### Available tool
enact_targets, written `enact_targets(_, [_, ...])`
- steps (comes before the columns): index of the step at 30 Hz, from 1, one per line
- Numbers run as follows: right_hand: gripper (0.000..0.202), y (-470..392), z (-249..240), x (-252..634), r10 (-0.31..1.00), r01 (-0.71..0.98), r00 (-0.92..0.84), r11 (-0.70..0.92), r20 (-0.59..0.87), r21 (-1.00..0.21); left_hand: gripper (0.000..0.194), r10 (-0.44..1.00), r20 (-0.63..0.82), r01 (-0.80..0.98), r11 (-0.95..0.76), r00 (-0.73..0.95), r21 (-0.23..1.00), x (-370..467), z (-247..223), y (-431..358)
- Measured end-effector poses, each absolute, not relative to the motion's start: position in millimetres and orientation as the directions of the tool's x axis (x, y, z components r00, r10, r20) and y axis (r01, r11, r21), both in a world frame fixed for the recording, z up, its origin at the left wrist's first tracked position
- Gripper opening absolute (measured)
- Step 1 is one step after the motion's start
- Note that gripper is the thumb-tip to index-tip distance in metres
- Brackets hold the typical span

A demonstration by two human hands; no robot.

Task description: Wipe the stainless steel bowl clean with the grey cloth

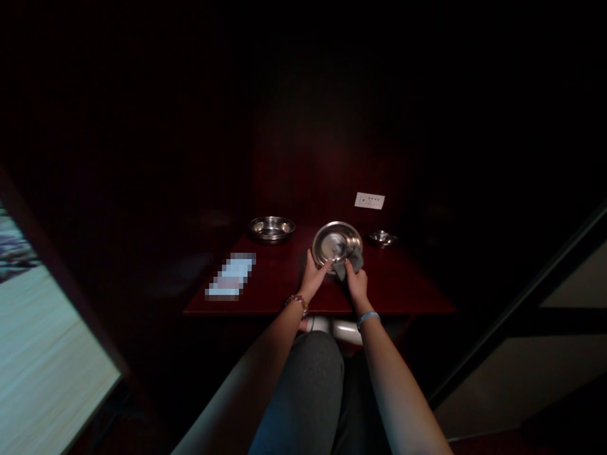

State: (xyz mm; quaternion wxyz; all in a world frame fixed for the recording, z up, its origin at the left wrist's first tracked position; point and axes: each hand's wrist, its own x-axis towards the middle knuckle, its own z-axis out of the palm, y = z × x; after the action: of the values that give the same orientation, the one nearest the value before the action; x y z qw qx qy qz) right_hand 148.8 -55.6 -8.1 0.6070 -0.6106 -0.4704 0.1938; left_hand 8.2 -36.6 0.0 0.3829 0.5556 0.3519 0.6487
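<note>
Over the middle of the red table (275,278), I have my left hand (315,276) clamped on the tilted steel bowl (332,242) and my right (356,279) pinching a grey cloth (355,259) against it, a wide bowl (272,230) near the back left corner, a small bowl (382,239) back right

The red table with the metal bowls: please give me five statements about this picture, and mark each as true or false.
1. The left hand holds a metal bowl. True.
2. The right hand holds a spoon. False: it holds a grey cloth.
3. A white socket panel is on the wall behind the table. True.
4. The small dish stands left of the held bowl. False: it stands to the right.
5. Both wrists are bare. False: each wears a bracelet.
</note>
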Motion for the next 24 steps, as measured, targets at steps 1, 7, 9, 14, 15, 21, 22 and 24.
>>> enact_targets(1, [0.052,-56.2,-7.7,148.4,0.809,0.349,0.480,0.178,0.339,-0.920,0.069,0.893,0.441,-0.093,-0.448,-0.088,0.889,8.1,-1.5,-34.7])
enact_targets(7, [0.051,-55.3,-8.7,145.5,0.839,0.384,0.423,0.177,0.343,-0.906,0.043,0.878,0.464,-0.052,-0.472,-0.115,0.880,7.3,-8.9,-22.5])
enact_targets(9, [0.050,-53.7,-9.4,145.0,0.845,0.409,0.406,0.172,0.347,-0.896,0.036,0.863,0.477,-0.041,-0.489,-0.168,0.871,6.6,-9.3,-20.3])
enact_targets(14, [0.049,-52.1,-8.6,144.1,0.828,0.449,0.439,0.133,0.348,-0.884,0.040,0.824,0.471,-0.046,-0.509,-0.315,0.859,3.3,-4.7,-20.9])
enact_targets(15, [0.049,-52.6,-8.0,143.9,0.822,0.444,0.452,0.131,0.348,-0.887,0.041,0.818,0.468,-0.055,-0.513,-0.334,0.857,3.1,-3.3,-21.9])
enact_targets(21, [0.054,-57.1,-5.4,144.6,0.796,0.375,0.506,0.144,0.332,-0.916,0.042,0.867,0.462,-0.150,-0.490,-0.188,0.859,6.8,-0.6,-29.4])
enact_targets(22, [0.054,-57.6,-5.3,145.0,0.794,0.366,0.509,0.148,0.332,-0.919,0.044,0.873,0.466,-0.160,-0.485,-0.145,0.860,7.7,-1.4,-30.1])
enact_targets(24, [0.054,-58.2,-5.3,145.8,0.793,0.346,0.512,0.160,0.329,-0.924,0.048,0.881,0.468,-0.162,-0.473,-0.075,0.866,9.3,-3.8,-30.6])
